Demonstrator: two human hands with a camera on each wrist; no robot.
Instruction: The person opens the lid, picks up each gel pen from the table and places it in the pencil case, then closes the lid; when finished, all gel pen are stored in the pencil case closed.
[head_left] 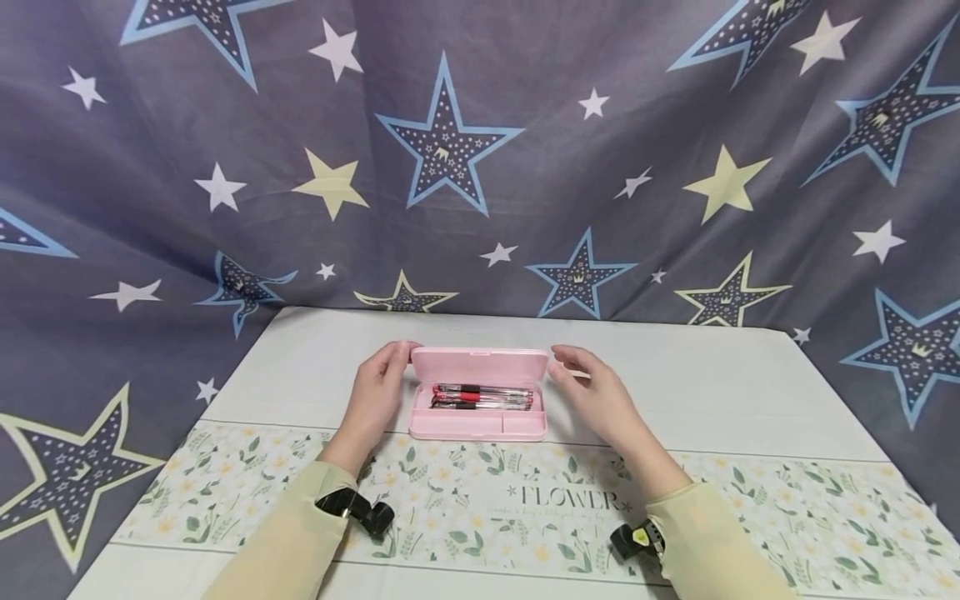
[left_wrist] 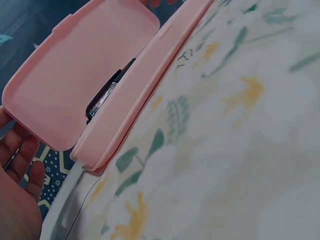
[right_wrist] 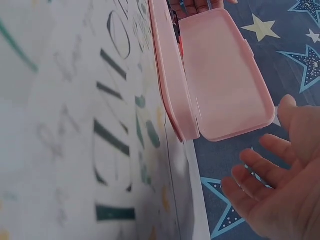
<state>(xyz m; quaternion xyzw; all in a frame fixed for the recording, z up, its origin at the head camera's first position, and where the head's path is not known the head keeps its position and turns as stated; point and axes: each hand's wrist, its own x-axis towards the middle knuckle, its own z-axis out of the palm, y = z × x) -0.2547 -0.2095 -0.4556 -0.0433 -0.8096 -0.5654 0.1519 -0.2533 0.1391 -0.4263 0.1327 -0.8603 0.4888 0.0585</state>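
Observation:
A pink pencil case (head_left: 456, 427) lies on the table with its lid (head_left: 480, 367) raised at the back. Inside its rear compartment are several clear-barrelled pens (head_left: 483, 398) with black or red parts; the front compartments hold nothing visible. My left hand (head_left: 372, 393) is at the lid's left end, and in the left wrist view its fingers (left_wrist: 14, 145) touch the lid's edge. On the other side my right hand (head_left: 600, 404) is beside the lid's right end, palm inward, fingers spread. In the right wrist view the right thumb (right_wrist: 287, 112) is close to the lid's corner; contact is unclear.
A white table cover (head_left: 712, 383) with a floral band (head_left: 787, 517) lettered FLOWER lies under the case. Behind and beside the table hangs a dark star-patterned curtain (head_left: 517, 200). Each wrist wears a small black camera, the left one (head_left: 375, 517) and the right one (head_left: 630, 540).

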